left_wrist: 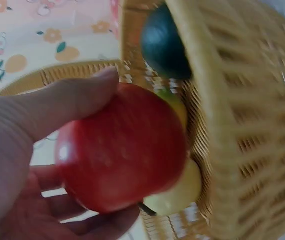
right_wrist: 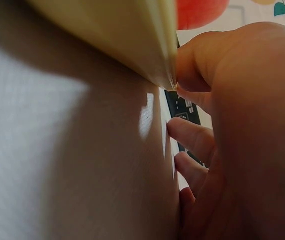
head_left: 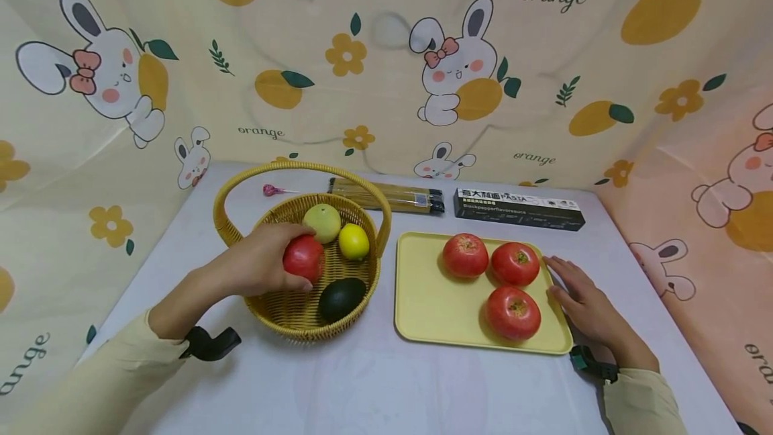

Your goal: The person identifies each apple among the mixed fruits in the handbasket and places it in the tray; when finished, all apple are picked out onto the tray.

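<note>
My left hand [head_left: 266, 260] grips a red apple [head_left: 304, 259] inside the yellow wicker basket [head_left: 308, 334]. The left wrist view shows the thumb over the apple [left_wrist: 127, 150] and the fingers beneath it. Near it in the basket are a pale green round fruit [head_left: 323, 223], a yellow lemon [head_left: 353, 242] and a dark green avocado [head_left: 341, 301]. My right hand [head_left: 588, 304] rests at the right edge of a yellow tray [head_left: 435, 314], fingers extended, thumb at the rim. On the tray sit three red tomatoes [head_left: 513, 313].
Behind the basket lies a long pack of pasta [head_left: 386, 196] with dark ends. A black pasta box [head_left: 518, 209] is behind the tray. A wrapped lollipop [head_left: 272, 190] lies at the back left. The basket's tall handle [head_left: 302, 165] arches over its far side.
</note>
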Motion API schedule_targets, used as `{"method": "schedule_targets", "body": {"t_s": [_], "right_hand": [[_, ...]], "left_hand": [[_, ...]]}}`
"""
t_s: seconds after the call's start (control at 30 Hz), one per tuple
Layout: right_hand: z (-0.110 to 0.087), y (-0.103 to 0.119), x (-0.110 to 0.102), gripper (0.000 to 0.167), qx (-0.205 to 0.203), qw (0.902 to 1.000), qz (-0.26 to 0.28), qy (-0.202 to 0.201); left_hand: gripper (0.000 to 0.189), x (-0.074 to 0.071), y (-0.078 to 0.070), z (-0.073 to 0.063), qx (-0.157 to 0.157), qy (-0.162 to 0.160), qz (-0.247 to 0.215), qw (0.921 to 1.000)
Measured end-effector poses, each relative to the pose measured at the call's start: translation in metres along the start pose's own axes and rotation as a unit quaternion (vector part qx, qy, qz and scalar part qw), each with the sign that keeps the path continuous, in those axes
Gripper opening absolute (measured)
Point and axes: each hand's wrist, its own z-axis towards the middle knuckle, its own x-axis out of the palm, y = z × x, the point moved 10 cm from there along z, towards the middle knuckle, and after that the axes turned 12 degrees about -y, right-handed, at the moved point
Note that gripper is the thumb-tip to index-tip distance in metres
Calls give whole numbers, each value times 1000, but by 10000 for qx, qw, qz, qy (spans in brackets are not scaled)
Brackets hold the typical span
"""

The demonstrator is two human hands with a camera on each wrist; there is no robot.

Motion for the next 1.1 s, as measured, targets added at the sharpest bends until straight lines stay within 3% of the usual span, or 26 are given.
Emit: {"method": "schedule_targets", "body": {"t_s": [0.3,0.5,0.83,1.1], "right_hand": [[-1,-1,0,74,-17,10000,76,-9],[-1,-2,0,74,-22,9999,119,8],[-1,-1,0,76,-40,9998,183,7],[-1,0,-1,76,-21,9999,127,-7]], "left_hand": [[83,-6,-38,-9,217,-377,-836,9955],[84,2,-64,-11,686,-545,-1428,9859],[81,38,-102,-5,954,-179,-2625,9600],[79,70,-126,4,1147,33,-2826,9523]]}}
